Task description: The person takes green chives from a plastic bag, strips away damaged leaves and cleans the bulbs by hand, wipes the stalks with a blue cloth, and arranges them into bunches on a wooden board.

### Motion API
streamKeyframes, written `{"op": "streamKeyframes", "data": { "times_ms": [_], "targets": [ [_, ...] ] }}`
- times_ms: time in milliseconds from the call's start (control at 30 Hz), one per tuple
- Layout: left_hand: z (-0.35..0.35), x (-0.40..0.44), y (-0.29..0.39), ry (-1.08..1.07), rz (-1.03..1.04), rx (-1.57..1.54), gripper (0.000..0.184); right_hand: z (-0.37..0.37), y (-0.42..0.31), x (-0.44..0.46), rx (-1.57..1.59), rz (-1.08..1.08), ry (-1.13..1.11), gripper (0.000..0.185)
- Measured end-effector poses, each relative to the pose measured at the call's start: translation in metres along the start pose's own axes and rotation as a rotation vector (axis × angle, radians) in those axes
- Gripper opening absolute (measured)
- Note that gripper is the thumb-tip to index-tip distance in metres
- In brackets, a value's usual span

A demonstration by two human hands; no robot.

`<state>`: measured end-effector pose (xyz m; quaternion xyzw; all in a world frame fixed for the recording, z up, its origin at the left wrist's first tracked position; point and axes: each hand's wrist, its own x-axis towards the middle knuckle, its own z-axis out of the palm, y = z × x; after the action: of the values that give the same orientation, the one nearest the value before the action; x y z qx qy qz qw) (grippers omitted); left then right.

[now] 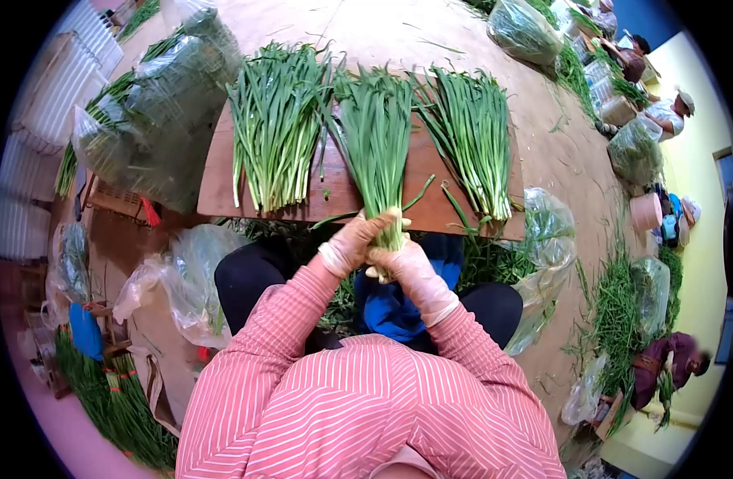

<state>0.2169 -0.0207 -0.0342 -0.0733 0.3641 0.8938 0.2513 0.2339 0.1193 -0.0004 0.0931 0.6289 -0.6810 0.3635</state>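
Note:
A bunch of garlic chives (374,136) lies with its leaves on the wooden board (334,188), its pale stem ends reaching over the near edge. Around those stems my gloved left hand (350,242) is closed from the left side. My right hand (405,262), gloved too, closes on the same bunch from the right, just below the left one. The stem tips are partly hidden by my fingers. On the board to the left is a wider pile of chives (278,128), and another pile (474,140) is on the right. A few loose stalks (454,203) lie near the front edge.
Plastic bags of greens stand at the left (163,104) and far right (526,32). Clear plastic (183,275) lies beside my left knee. Heaped greens (618,307) cover floor at the right, where a person in dark red (661,367) works. Tied bundles (127,399) are lower left.

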Motion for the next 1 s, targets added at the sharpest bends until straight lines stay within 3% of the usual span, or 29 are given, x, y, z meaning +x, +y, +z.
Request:
{"op": "streamKeyframes", "data": {
  "times_ms": [33,100,167,200,233,300,367,400,433,500,567,633,700,767,833,900,1000],
  "targets": [
    [0.005,-0.005,-0.002,0.035,-0.008,0.069,0.045,0.008,0.001,0.0,-0.161,0.012,0.06,0.023],
    [-0.002,-0.01,-0.013,0.052,0.0,-0.083,0.039,-0.003,0.012,0.002,-0.416,-0.011,-0.065,0.031],
    [-0.013,-0.015,-0.017,0.078,-0.085,-0.123,0.032,-0.011,-0.024,-0.02,-0.729,0.094,-0.093,0.041],
    [-0.016,-0.016,-0.017,0.059,-0.027,-0.094,0.031,-0.015,-0.038,-0.025,-0.608,0.048,0.029,0.048],
    [-0.014,-0.019,-0.014,0.044,0.035,-0.067,0.029,-0.031,-0.039,-0.012,-0.677,-0.061,0.1,0.057],
    [-0.001,-0.03,-0.003,0.027,0.017,0.035,0.023,-0.034,-0.036,0.001,-0.594,-0.271,0.295,0.057],
    [0.013,-0.034,-0.001,0.027,-0.014,0.243,0.022,-0.017,-0.055,0.011,-0.271,-0.132,0.065,0.068],
    [0.024,-0.039,-0.002,0.06,-0.036,0.277,0.028,-0.022,-0.037,0.035,-0.155,-0.273,-0.05,0.061],
    [0.029,-0.038,-0.012,0.122,-0.058,0.357,0.042,-0.019,-0.032,0.048,-0.115,-0.239,0.011,0.051],
    [0.029,-0.037,-0.013,0.274,-0.09,0.641,0.051,-0.005,-0.025,0.055,0.114,-0.171,0.057,0.039],
    [0.022,-0.039,0.009,0.262,-0.186,0.71,0.062,0.0,-0.024,0.061,0.21,-0.14,0.101,0.032],
    [0.006,-0.041,0.035,-0.067,0.034,0.984,0.075,0.008,-0.039,0.052,0.245,-0.18,0.132,0.028],
    [-0.01,-0.054,0.084,0.233,0.214,1.101,0.093,0.009,-0.061,0.043,0.18,-0.232,0.166,0.03],
    [-0.039,-0.053,0.146,0.68,0.292,1.363,0.115,0.008,-0.082,0.037,0.21,-0.257,0.201,0.03],
    [-0.074,-0.033,0.165,1.171,0.14,1.649,0.131,0.006,-0.09,0.047,0.233,-0.331,0.233,0.025],
    [-0.084,-0.021,0.175,1.1,-0.135,1.653,0.139,0.013,-0.096,0.055,0.279,-0.383,0.269,0.025],
    [-0.106,-0.007,0.172,1.07,-0.219,1.506,0.137,0.027,-0.116,0.062,0.246,-0.337,0.197,0.025]
  ]
}}
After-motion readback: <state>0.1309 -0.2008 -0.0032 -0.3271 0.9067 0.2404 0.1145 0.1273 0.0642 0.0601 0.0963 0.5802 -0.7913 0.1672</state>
